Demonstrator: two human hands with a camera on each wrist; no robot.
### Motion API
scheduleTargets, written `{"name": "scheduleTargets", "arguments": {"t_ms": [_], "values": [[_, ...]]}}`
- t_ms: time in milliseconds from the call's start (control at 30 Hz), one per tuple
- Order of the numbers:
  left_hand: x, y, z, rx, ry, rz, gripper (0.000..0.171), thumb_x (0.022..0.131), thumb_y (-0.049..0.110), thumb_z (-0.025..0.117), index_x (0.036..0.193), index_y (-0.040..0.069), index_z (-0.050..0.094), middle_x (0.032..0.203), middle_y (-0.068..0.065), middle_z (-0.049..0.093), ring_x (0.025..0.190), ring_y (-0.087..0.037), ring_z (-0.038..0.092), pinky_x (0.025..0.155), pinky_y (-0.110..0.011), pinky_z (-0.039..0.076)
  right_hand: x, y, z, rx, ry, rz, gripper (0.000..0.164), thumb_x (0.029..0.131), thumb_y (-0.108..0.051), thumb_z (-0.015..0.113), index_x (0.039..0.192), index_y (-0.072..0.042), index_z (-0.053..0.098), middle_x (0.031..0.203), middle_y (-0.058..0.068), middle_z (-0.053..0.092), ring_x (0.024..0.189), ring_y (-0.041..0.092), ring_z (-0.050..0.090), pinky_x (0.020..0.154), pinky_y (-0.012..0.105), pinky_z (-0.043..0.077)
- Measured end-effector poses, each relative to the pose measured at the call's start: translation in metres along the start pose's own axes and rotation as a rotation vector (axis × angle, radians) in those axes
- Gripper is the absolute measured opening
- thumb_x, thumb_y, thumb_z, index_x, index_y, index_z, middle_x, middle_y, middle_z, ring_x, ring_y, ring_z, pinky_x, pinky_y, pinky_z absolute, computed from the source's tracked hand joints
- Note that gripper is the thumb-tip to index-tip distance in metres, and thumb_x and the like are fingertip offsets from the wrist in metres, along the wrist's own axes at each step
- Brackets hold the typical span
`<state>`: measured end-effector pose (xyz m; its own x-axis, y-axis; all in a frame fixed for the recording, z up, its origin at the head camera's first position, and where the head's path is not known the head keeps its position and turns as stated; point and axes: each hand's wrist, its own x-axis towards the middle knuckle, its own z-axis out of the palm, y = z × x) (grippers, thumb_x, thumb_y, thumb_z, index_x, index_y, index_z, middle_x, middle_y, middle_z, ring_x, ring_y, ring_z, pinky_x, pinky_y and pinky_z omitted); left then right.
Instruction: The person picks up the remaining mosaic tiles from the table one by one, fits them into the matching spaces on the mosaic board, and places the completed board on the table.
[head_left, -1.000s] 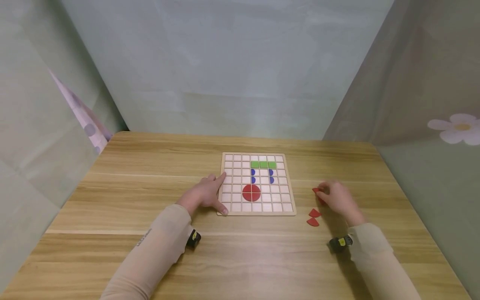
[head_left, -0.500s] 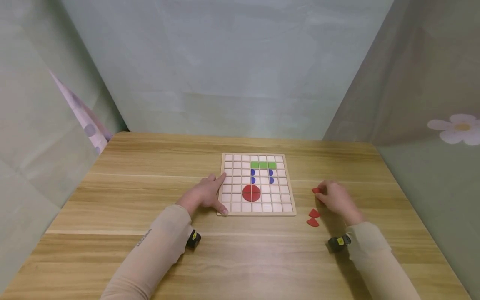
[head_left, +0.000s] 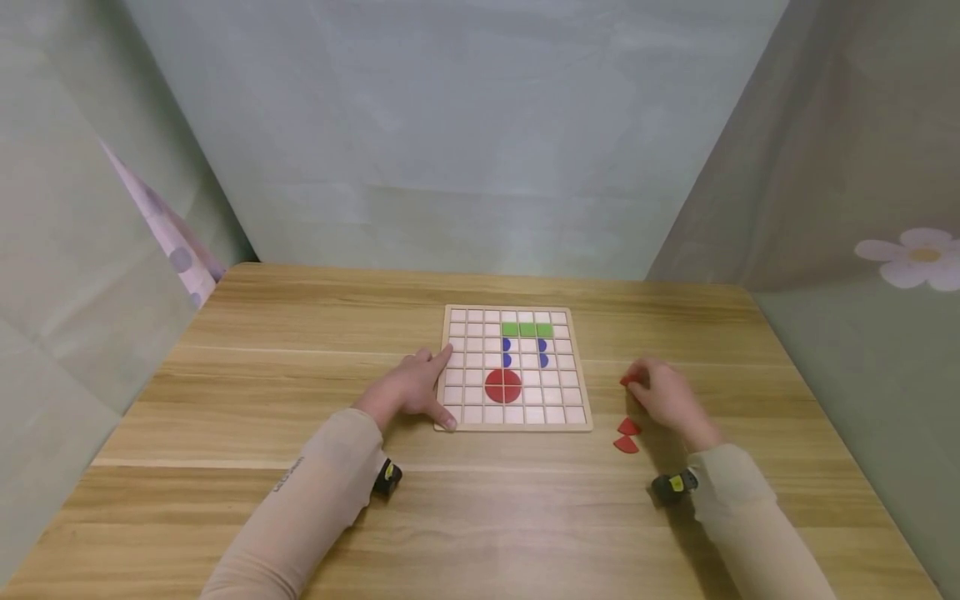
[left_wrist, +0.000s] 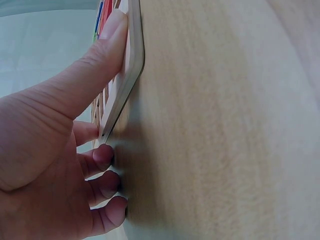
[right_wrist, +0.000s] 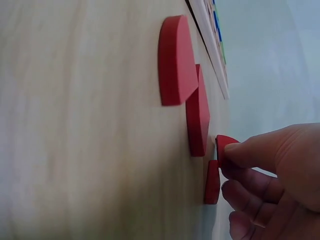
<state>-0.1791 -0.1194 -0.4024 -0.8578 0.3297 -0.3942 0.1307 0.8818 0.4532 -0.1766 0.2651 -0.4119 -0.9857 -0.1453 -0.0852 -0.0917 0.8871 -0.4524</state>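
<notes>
A square wooden grid board lies on the table. It carries a red circle of quarter pieces, a row of green squares and blue half-circles. My left hand rests at its left side, thumb on the near corner and index finger at the edge; the other fingertips touch the table in the left wrist view. To the right of the board, my right hand pinches a red quarter-circle piece between thumb and finger. Just below that piece, another red block shows in the right wrist view.
Two loose red quarter-circle pieces lie on the wooden table, nearer me than the right hand. Pale cloth hangs behind the table and at both sides.
My right hand has shifted slightly left, toward the board, with the red piece at its fingertips. The left hand and the board have stayed in place.
</notes>
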Motion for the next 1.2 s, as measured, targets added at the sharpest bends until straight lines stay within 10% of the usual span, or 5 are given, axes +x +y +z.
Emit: {"name": "scheduleTargets", "arguments": {"t_ms": [1200], "values": [[0.0, 0.0, 0.001, -0.011, -0.009, -0.018, 0.13, 0.054, 0.047, 0.087, 0.153, 0.015, 0.009, 0.136, -0.018, 0.036, 0.12, -0.03, 0.039, 0.104, -0.046, 0.039, 0.001, -0.033, 0.009, 0.126, 0.042, -0.095, 0.02, 0.091, -0.01, 0.06, 0.108, -0.001, 0.062, 0.101, 0.015, 0.067, 0.093, 0.028, 0.061, 0.081, 0.042, 0.053]]}}
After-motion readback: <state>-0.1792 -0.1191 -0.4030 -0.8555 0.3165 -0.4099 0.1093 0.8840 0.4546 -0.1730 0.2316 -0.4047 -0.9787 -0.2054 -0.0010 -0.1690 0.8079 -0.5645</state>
